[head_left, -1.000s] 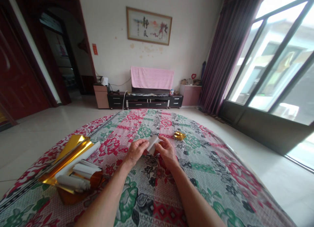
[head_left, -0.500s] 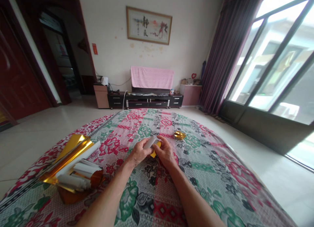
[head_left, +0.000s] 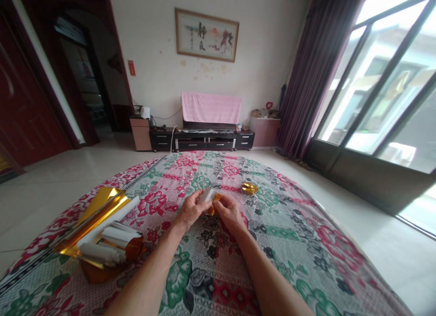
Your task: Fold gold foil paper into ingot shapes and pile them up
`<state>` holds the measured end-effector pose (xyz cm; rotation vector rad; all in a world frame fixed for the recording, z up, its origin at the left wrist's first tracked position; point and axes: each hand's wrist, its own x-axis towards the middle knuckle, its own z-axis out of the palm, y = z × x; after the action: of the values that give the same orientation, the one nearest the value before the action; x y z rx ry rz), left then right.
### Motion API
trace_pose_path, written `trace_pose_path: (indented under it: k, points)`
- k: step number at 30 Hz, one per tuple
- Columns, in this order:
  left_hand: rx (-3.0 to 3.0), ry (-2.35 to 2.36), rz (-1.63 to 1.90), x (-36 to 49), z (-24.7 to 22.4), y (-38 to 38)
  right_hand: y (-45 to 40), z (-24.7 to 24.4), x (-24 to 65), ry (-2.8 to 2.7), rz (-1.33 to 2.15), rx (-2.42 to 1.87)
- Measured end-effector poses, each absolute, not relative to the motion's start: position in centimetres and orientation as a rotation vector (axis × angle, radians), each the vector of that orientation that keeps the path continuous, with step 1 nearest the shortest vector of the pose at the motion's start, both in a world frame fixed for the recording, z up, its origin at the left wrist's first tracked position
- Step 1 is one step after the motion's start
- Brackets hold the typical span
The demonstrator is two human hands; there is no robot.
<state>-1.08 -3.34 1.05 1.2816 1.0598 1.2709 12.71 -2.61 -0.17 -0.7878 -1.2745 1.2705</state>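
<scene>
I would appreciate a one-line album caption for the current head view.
Two hands, left and right, hold gold-and-white paper above a floral cloth.

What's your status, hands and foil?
Left hand and right hand both gripping the gold-and-white foil piece. Gold foil bundle beyond right hand, apart. Nothing visibly blocking either hand.
</scene>
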Motion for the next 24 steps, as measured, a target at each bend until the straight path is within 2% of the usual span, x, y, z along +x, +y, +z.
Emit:
trace_pose_path:
  k: [24]
  points:
    - [1.252, 1.104, 1.253, -1.56, 0.49, -2.75, -2.58, -0.64, 13.03, -1.29, 1.204, -0.795]
